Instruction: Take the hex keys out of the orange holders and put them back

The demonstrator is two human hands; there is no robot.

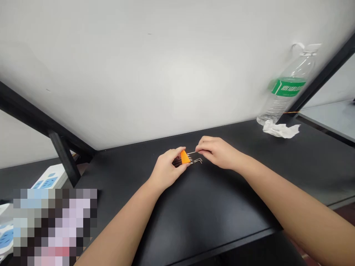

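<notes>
Above the middle of the black table, my left hand (168, 166) is closed around an orange hex key holder (185, 157). Several metal hex keys (198, 160) sit in the holder, their bent ends sticking out to the right. My right hand (216, 150) pinches the end of one thin hex key (192, 152), whose other end reaches the holder. Whether that end is still inside a slot, I cannot tell. Fingers of my left hand hide part of the holder and the long shafts.
A clear plastic bottle (288, 87) with a green label stands at the back right against the white wall (177, 66), a crumpled tissue (281, 130) before it. White power strips (51, 177) with blue sockets lie left, beyond a black metal frame (63, 159). The black table (210, 210) has a front edge.
</notes>
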